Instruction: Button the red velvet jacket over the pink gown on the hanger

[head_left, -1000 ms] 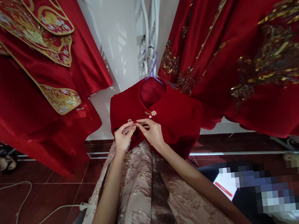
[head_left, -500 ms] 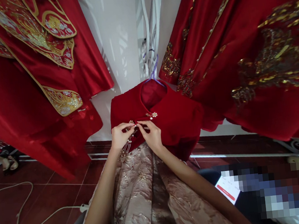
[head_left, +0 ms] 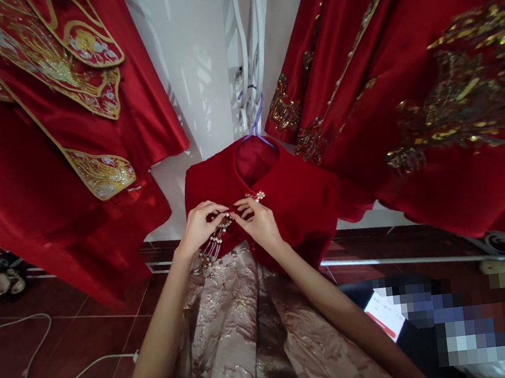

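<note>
A dark red velvet jacket [head_left: 299, 202] hangs on a purple hanger [head_left: 255, 122] in front of me, over a pale gold brocade skirt [head_left: 245, 334]. My left hand [head_left: 200, 224] and my right hand [head_left: 260, 221] meet at the jacket's front opening, fingers pinched on a pearl clasp with a beaded tassel [head_left: 215, 244] dangling below it. A second pearl clasp [head_left: 257, 196] sits just above my right hand, near the collar.
Red robes with gold embroidery hang at the left [head_left: 49, 144] and at the right [head_left: 427, 92]. A white wall [head_left: 195, 69] stands behind. A white cable [head_left: 35, 356] trails over the dark red tiled floor. Sandals [head_left: 7, 281] lie at the far left.
The beaded tassel has dropped into view under my left hand. Both hands stay pinched at the clasp and have shifted slightly.
</note>
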`<state>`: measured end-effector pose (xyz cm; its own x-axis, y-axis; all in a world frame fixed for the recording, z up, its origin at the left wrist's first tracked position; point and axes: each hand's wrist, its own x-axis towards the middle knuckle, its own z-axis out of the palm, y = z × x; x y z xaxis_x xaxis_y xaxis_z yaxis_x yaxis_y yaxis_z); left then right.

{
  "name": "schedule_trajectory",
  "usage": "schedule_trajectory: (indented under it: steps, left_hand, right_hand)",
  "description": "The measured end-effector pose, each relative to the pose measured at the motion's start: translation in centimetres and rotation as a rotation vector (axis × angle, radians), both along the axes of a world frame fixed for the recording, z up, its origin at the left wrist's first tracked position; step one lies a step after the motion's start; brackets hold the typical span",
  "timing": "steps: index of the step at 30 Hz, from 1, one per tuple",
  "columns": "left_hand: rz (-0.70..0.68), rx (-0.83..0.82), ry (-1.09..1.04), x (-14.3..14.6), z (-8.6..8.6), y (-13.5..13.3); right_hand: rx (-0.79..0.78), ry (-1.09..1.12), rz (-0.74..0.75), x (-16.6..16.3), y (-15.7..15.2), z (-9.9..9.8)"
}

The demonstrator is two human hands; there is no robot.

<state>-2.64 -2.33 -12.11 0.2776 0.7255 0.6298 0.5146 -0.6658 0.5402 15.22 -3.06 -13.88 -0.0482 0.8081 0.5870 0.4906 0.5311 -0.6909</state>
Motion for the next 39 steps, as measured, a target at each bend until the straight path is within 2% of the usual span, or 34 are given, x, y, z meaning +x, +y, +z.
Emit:
schedule_trajectory:
  steps: [2,4,7,9,12,16,19,22,26,30,36,39]
  left_hand:
    - [0.097,-0.011,-0.166,0.4,-1.7,-0.9]
    - [0.200,-0.031,-0.235,0.7,-3.7,-2.0]
    - [0.226,-0.080,-0.080,0.9,-6.3,-3.6]
    - [0.211,-0.095,0.042,1.1,-7.2,-4.2]
    - [0.269,-0.060,0.118,1.5,-7.3,-4.6]
    - [0.323,0.001,0.167,1.7,-6.9,-5.0]
    - [0.356,0.027,0.164,1.5,-6.8,-5.6]
    - [0.347,0.015,0.151,1.3,-6.6,-6.0]
    - [0.230,-0.068,0.144,1.4,-6.2,-6.3]
    - [0.265,-0.066,0.158,1.6,-6.4,-6.2]
    - [0.291,-0.041,0.119,1.2,-7.1,-5.7]
    - [0.260,-0.057,0.156,1.4,-7.1,-5.8]
  right_hand:
    - [-0.028,0.048,0.023,1.2,-1.1,0.3]
    - [-0.085,0.080,0.039,2.8,-2.3,0.4]
    - [-0.200,0.057,0.099,5.5,-3.8,0.0]
    - [-0.265,0.012,0.146,6.8,-4.3,-0.5]
    - [-0.325,-0.070,0.192,7.2,-4.2,-1.7]
    - [-0.387,-0.186,0.238,5.9,-3.6,-4.1]
    - [-0.384,-0.219,0.236,5.1,-3.2,-5.8]
    - [-0.364,-0.210,0.271,4.7,-3.2,-6.6]
    - [-0.324,-0.214,0.269,4.4,-3.5,-6.6]
    - [-0.270,-0.217,0.220,4.5,-3.9,-5.9]
    - [-0.452,0.116,0.211,5.2,-3.8,-5.1]
    - [-0.466,0.258,0.191,5.3,-3.6,-4.6]
